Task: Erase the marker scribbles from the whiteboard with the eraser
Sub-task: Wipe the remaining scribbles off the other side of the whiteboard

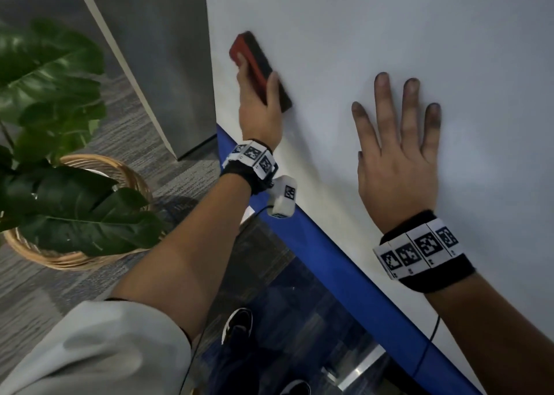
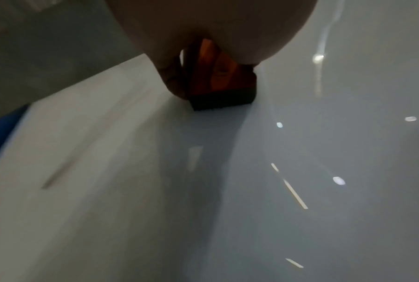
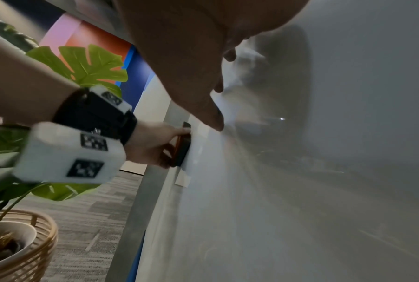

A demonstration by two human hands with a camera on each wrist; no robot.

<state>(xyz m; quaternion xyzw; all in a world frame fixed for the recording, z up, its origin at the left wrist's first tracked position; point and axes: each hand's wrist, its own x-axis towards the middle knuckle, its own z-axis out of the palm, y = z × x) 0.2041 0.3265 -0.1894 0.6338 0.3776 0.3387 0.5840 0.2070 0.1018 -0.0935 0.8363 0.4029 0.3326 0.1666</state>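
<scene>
Two grips: both lay on the whiteboard [image 1: 374,35].
Left grip [image 1: 259,103]: clasped the red eraser [image 1: 257,65], felt flat against the board near its left edge.
Right grip [image 1: 397,142]: fingers spread, palm flat, well apart from the eraser.
Open room: bare board above and rightward.

The right hand [image 3: 191,57] is laid flat on the whiteboard [image 3: 324,171], fingers straight. Beyond it, the red eraser [image 3: 180,150] is gripped by the left hand [image 3: 150,147] and pressed to the board, beside a leafy plant [image 3: 83,64] in a wicker basket [image 3: 34,253].
</scene>
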